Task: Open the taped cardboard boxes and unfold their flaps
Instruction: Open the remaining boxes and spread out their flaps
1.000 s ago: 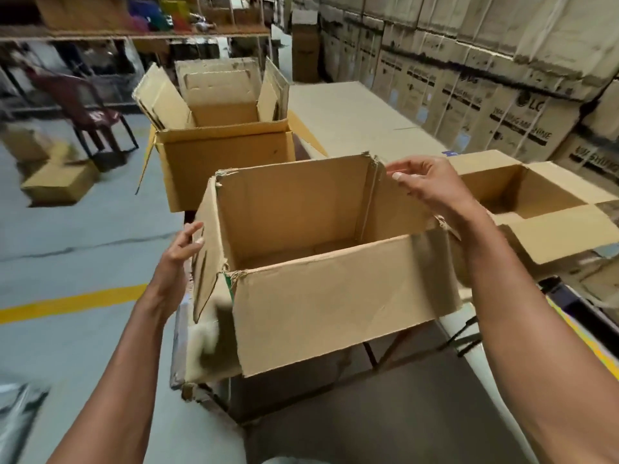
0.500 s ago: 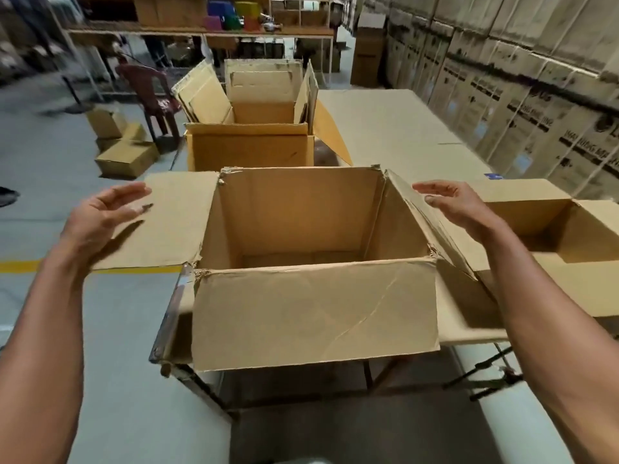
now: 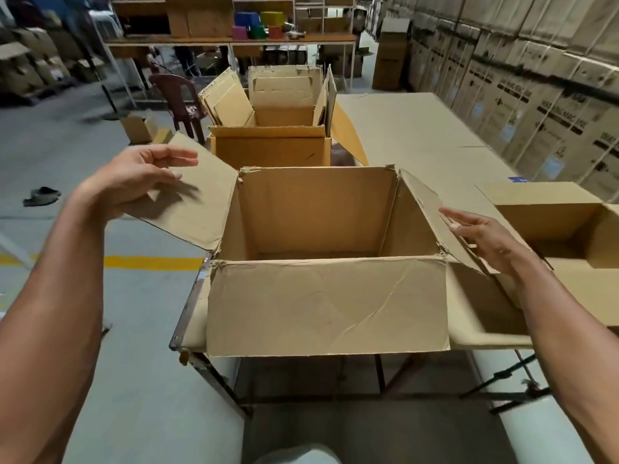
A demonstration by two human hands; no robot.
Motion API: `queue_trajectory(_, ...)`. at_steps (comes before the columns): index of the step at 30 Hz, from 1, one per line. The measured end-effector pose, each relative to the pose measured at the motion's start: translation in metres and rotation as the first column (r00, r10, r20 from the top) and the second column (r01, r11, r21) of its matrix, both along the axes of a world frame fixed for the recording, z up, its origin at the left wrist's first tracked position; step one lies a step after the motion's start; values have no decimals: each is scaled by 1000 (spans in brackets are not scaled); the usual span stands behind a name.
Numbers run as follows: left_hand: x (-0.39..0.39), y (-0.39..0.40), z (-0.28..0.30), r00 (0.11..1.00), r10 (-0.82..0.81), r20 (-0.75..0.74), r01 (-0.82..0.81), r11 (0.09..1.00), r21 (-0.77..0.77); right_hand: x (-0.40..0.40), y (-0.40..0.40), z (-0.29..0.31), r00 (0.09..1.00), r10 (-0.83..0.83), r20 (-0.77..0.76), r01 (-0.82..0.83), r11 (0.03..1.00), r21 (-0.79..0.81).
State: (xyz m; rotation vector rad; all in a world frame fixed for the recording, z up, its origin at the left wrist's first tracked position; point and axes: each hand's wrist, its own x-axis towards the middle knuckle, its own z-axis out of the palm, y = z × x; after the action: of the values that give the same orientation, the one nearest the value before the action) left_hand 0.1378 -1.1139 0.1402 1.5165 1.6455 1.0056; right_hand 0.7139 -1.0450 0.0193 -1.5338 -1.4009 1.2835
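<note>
- Cardboard box (image 3: 326, 249) sits open on the table (image 3: 418, 128), dead ahead between both hands
- Left hand (image 3: 134, 177) open, empty, above left flap (image 3: 191, 209)
- Right hand (image 3: 485, 236) open, nearer, at right flap (image 3: 432, 212)

Plain tan box (image 3: 328, 306) at centre, yellow floor stripe (image 3: 154, 262) at left, dark red chair (image 3: 179, 98) and purple, blue, green bins (image 3: 259, 25) up top.

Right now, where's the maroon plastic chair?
The maroon plastic chair stands on the floor at upper left of the head view, just left of the far open box and beyond the left hand.
</note>
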Motion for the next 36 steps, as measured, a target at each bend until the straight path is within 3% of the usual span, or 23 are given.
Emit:
queue_trajectory(4, -4, -2, 0, 1000, 8, -18, -9, 1000, -29, 8, -7, 29, 998, -65, -26, 67, 992, 106)
queue_trajectory(8, 0, -4, 0, 999, 23, -41, -25, 998, -56, 13, -1, 69, 982, 33, -187, -13, 994, 105)
queue_trajectory(13, 12, -8, 3, 977, 67, -205, -88, 991, -96, 2, 8, 106, 990, 102, 102, -112, 989, 97)
queue_trajectory(15, 10, -11, 2, 974, 78, -213, -97, 992, -79, -4, 8, 115, 983, 102, 153, -118, 988, 96)
queue_trajectory(25, 27, -73, 11, 936, 259, -237, -221, 959, 176, -56, -27, 163, 832, 40, 553, -290, 882, 372)
queue_trajectory(31, 9, -148, 10, 846, 440, -300, -361, 889, 283, -111, -58, 181, 861, 7, 508, -314, 794, 521)
queue_trajectory(36, -33, -216, 0, 776, 580, -249, -487, 801, 347, -176, -69, 167, 918, 120, 379, -333, 754, 567)
